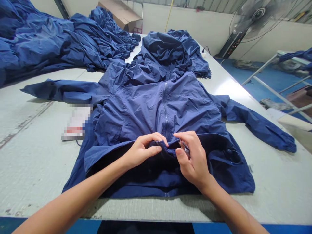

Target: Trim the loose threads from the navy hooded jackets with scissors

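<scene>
"Bare forearms are reaching in over the tabletop edge. What are the hands doing?"

"Left hand is pinching the bottom of a blue jacket, with its fingers closed on the cloth. Right hand is gripping that same edge, just beside the zipper."

"Where is the jacket lying?"

"It's lying flat on the tabletop, with its sleeves stretching out to both sides."

"What's sitting around it?"

"A white paper, too blurry to read, is lying just beside it on the left. A big pile of blue jackets is sitting farther back."

"Is there room for moving?"

"Yes, gray tabletop is showing on both sides, and the near edge is running just below the jacket. A fan is standing past the far right edge."
</scene>
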`<state>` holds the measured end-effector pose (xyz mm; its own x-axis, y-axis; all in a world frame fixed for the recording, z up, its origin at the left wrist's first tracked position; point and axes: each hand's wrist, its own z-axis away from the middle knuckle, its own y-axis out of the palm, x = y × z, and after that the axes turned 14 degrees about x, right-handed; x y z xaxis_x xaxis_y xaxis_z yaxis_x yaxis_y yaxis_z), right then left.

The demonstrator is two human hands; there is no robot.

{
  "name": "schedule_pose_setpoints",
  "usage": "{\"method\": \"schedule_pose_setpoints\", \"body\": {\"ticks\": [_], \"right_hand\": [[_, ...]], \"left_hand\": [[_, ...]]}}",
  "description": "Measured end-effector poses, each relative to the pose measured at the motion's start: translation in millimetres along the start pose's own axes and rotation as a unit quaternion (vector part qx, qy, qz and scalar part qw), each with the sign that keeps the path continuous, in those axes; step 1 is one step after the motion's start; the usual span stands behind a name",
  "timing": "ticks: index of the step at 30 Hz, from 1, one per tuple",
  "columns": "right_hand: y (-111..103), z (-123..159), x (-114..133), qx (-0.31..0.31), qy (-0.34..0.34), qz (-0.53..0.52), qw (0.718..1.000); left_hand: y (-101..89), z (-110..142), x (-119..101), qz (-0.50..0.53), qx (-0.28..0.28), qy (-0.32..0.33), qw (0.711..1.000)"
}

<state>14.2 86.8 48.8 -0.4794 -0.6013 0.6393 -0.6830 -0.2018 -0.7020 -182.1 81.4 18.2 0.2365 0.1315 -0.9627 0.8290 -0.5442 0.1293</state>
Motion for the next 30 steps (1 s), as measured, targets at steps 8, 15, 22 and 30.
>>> {"method": "schedule_pose_setpoints", "body": {"ticks": [8,15,22,30], "right_hand": [[-3.6,-4.5,-3.7,0.04,-0.047,0.072,0.995],[-2.0,-4.2,-6.0,0.05,-0.057,0.064,0.995],[0.7,-3.7,-8.3,0.048,-0.077,0.039,0.995],[2.5,-3.6,-5.4,-0.013,-0.035,0.046,0.998]], "left_hand": [[-0.5,0.5,-1.7,-0.002,0.021,-0.019,1.0],[-1.5,2.4,0.8,0.003,0.049,-0.018,0.999],[-4.3,3.1,2.4,-0.014,0.061,-0.022,0.998],[-5.1,1.9,5.0,-0.007,0.065,-0.005,0.998]]}}
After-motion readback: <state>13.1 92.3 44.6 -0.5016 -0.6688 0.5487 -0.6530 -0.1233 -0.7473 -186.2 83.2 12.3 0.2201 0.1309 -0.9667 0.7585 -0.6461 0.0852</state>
